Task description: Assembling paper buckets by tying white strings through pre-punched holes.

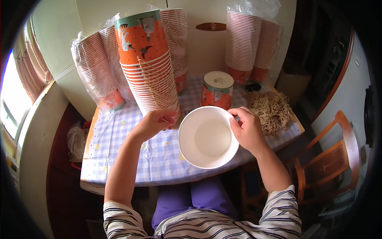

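My right hand (248,127) grips the rim of a white-lined paper bucket (213,139), thumb toward its inside. The bucket is tipped so that its hollow inside faces me. My left hand (157,122) is closed in a pinch just left of the bucket, apart from its rim; what the fingers hold, if anything, is too small to make out. Right behind that hand rises a tall stack of nested orange paper buckets (149,75), upside down, with tan cord handles (155,81) hanging down its side. Another orange bucket (217,89) stands upside down behind the held one.
A heap of tan cords (270,111) lies at the right of the checked tablecloth (115,149). Plastic-wrapped bucket stacks stand at the back left (97,69) and back right (242,44). A wooden chair (330,159) is beside the table's right end.
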